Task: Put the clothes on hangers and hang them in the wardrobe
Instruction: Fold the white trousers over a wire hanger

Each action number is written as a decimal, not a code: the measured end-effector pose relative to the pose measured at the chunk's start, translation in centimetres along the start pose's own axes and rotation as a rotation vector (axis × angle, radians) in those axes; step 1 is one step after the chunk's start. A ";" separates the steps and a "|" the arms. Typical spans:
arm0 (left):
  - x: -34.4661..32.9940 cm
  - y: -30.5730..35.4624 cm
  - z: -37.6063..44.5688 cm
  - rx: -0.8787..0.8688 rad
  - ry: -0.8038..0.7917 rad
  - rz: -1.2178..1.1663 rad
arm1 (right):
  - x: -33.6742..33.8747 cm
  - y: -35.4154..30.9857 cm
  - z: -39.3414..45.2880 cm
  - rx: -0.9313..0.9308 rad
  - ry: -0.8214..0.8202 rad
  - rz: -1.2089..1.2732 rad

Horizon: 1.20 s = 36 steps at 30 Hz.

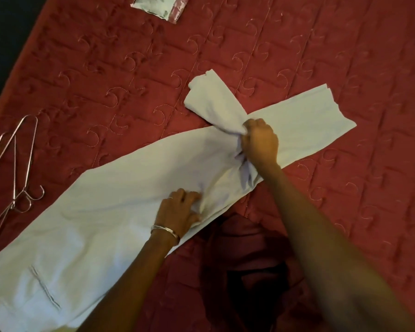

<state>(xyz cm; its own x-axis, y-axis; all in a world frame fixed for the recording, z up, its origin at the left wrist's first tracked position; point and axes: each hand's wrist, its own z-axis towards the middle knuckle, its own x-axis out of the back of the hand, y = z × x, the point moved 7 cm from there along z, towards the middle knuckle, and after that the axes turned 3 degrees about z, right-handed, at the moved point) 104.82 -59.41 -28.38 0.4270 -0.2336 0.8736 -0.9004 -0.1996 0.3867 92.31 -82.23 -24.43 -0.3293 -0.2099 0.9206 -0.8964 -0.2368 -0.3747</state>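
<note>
Plainly soft and light: pale trousers (120, 192) spread lengthwise across the red quilted bed (321, 56), one leg folded over near the far end. Right hand (260, 140) fisted round a bunch of cloth at the leg; left hand (181, 209) pinching a fold at the near edge. Limp, creasing easily, best taken by waistband or hems. Wire hangers (15, 168) well apart, untouched.

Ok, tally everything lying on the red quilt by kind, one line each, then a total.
Pale garments: 1, the pale trousers, gripped by the left hand and the right hand
Wire hangers: 2, by their two hooks
Packets: 1, the packet, cut off by the top edge
Total: 4, all on the red quilt
</note>
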 end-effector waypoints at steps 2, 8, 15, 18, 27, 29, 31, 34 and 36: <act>-1.3 1.2 0.1 0.003 -0.149 0.077 | 2.7 2.6 1.0 -0.239 0.148 0.496; -1.7 3.9 0.7 -0.096 -0.092 0.202 | 3.4 12.0 -1.0 -1.007 0.334 1.338; -2.4 4.2 0.1 -0.054 -0.263 0.040 | 1.4 13.7 -1.4 -0.982 -0.008 1.754; -2.4 4.4 0.1 -0.041 -0.347 -0.035 | 3.7 14.9 0.0 -0.830 0.280 1.800; -2.3 4.5 0.4 -0.237 -0.531 0.059 | 2.0 18.7 -3.3 -1.071 0.098 1.271; -2.5 4.8 0.2 -0.223 -0.586 -0.063 | 1.9 18.6 -3.5 -0.982 0.135 1.329; -1.7 5.0 0.9 -0.194 -0.509 -0.214 | 1.8 19.4 -4.3 -1.002 0.255 1.365; 2.3 3.4 3.5 -0.080 0.006 -0.311 | 2.5 19.8 -5.5 -1.070 0.416 1.158; 5.1 1.0 5.1 0.101 0.330 -0.159 | 4.1 18.5 -4.9 -0.980 0.443 0.785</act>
<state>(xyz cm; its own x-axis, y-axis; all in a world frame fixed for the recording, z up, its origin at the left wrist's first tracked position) 106.57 -65.70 -25.02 0.4956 0.1236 0.8597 -0.8055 -0.3050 0.5081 72.95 -82.79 -27.05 -0.7543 0.3930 0.5260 -0.2058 0.6192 -0.7578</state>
